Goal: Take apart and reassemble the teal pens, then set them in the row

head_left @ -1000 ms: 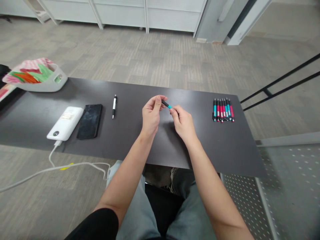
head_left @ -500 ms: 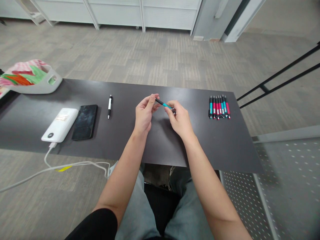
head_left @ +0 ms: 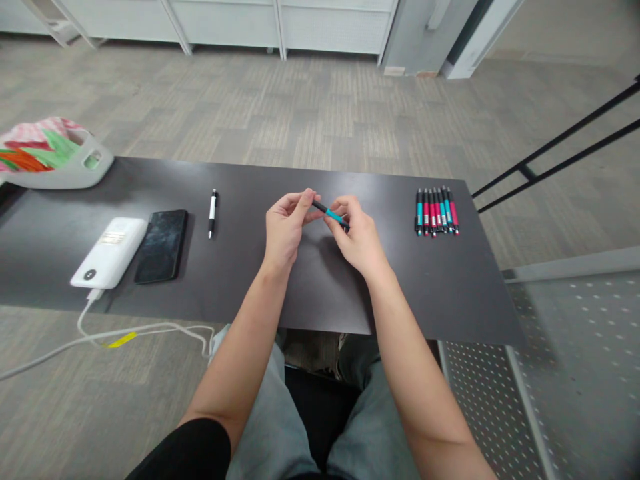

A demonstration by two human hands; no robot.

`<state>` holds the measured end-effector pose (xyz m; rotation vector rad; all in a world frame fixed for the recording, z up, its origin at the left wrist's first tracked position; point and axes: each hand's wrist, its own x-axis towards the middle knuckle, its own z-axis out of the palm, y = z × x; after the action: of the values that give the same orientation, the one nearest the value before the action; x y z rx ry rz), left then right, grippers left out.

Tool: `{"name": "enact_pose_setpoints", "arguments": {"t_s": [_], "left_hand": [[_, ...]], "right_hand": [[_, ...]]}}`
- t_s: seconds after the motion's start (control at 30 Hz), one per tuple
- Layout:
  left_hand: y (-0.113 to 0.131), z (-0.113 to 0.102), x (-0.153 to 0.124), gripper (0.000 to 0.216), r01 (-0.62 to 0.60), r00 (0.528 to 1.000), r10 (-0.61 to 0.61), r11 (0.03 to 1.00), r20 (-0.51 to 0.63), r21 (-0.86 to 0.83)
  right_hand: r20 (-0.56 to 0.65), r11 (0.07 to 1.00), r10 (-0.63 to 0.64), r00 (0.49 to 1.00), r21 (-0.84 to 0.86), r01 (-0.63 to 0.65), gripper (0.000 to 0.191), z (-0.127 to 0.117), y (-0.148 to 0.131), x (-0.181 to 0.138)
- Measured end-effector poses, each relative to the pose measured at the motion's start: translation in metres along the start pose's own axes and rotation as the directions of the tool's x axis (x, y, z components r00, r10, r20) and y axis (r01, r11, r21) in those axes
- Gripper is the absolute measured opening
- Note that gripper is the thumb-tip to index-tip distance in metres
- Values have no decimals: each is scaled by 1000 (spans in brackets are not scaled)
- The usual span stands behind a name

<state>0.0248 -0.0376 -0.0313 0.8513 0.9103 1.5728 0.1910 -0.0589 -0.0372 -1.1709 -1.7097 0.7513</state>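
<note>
A teal and black pen point(head_left: 332, 215) is held slantwise above the dark table point(head_left: 240, 280), between both hands. My left hand point(head_left: 286, 223) pinches its upper left end with thumb and fingers. At the lower right end, my right hand point(head_left: 357, 233) is closed round the pen, its thumb against the barrel. Part of the pen's right end is hidden by the fingers. Toward the table's right side, several teal and red pens point(head_left: 437, 212) lie side by side in a row. A white and black pen point(head_left: 213, 213) lies alone, left of my left hand.
On the left lie a black phone point(head_left: 161, 247) and a white power bank point(head_left: 109, 252) with a white cable point(head_left: 83, 320) hanging off the front edge. A white basket point(head_left: 75, 175) with colourful cloth is at the far left. Black metal bars point(head_left: 555, 153) stand beyond the right edge.
My right hand has shifted slightly on the pen, so more of its teal barrel shows. The view has swung a little, moving the table items slightly left in the picture.
</note>
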Motion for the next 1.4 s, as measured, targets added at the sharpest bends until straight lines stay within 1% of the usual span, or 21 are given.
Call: {"name": "enact_pose_setpoints", "arguments": {"t_s": [0.07, 0.17, 0.23, 0.3, 0.37, 0.43, 0.53, 0.6, 0.67, 0.73, 0.77, 0.87, 0.93, 1.0, 1.1, 1.17, 1.23, 1.33, 1.4], "left_hand": [[2, 0, -1, 19, 23, 1000, -23, 999, -6, 26], [4, -1, -2, 17, 72, 997, -69, 994, -30, 83], [5, -2, -3, 17, 91, 995, -87, 989, -38, 117], [6, -3, -3, 18, 100, 995, -96, 985, -40, 137], [6, -3, -3, 18, 102, 994, -96, 984, -45, 148], [4, -3, -3, 18, 98, 995, -91, 982, -49, 161], [2, -4, 0, 19, 79, 996, -69, 982, -59, 172], [3, -8, 3, 18, 50, 997, -39, 981, -64, 190], [7, -15, 7, 16, 2, 999, 12, 967, -50, 255], [15, -27, 11, 14, -67, 997, 77, 922, -10, 380], [21, -33, 12, 13, -104, 994, 109, 884, 16, 456], [35, -53, 17, 11, -161, 986, 154, 714, 71, 682], [41, -64, 21, 11, -161, 986, 126, 587, 107, 793], [41, -74, 24, 11, -152, 988, 66, 480, 137, 864], [33, -83, 28, 14, -140, 989, 4, 374, 149, 917], [27, -86, 29, 15, -153, 987, 1, 330, 162, 931], [22, -88, 29, 14, -184, 982, 15, 315, 189, 931], [20, -87, 27, 11, -210, 977, 41, 339, 209, 917], [20, -87, 27, 13, -187, 981, 27, 361, 191, 913]], "right_hand": [[25, 999, 27, 999, -27, -26, 13, 0, -2, 0], [58, 997, 19, 998, -73, -15, 25, -1, -5, 2], [44, 996, 21, 999, -89, -17, 23, -1, -6, 2], [21, 994, 56, 998, -91, -54, 18, -1, -7, 0], [14, 991, 97, 995, -92, -95, 22, 0, -8, -1], [26, 991, 98, 995, -93, -95, 26, 0, -9, -1], [44, 995, 46, 998, -85, -42, 35, -1, -7, 0], [43, 996, 39, 998, -78, -35, 33, -2, -5, 1], [37, 996, 57, 998, -75, -54, 29, -4, -1, 1], [31, 994, 73, 997, -79, -71, 28, -7, 2, 0], [27, 994, 75, 997, -84, -72, 27, -9, 4, 0], [22, 994, 65, 998, -94, -63, 25, -15, 8, 0], [26, 994, 66, 997, -89, -63, 24, -20, 9, 1], [30, 994, 76, 997, -79, -73, 24, -23, 9, 1], [19, 994, 88, 996, -68, -86, 26, -25, 10, 2], [11, 994, 88, 996, -62, -87, 26, -25, 12, 2], [8, 995, 88, 996, -56, -87, 24, -24, 14, 2], [5, 995, 91, 996, -47, -90, 27, -21, 16, 2], [1, 995, 91, 996, -40, -90, 28, -19, 18, 3]]}}
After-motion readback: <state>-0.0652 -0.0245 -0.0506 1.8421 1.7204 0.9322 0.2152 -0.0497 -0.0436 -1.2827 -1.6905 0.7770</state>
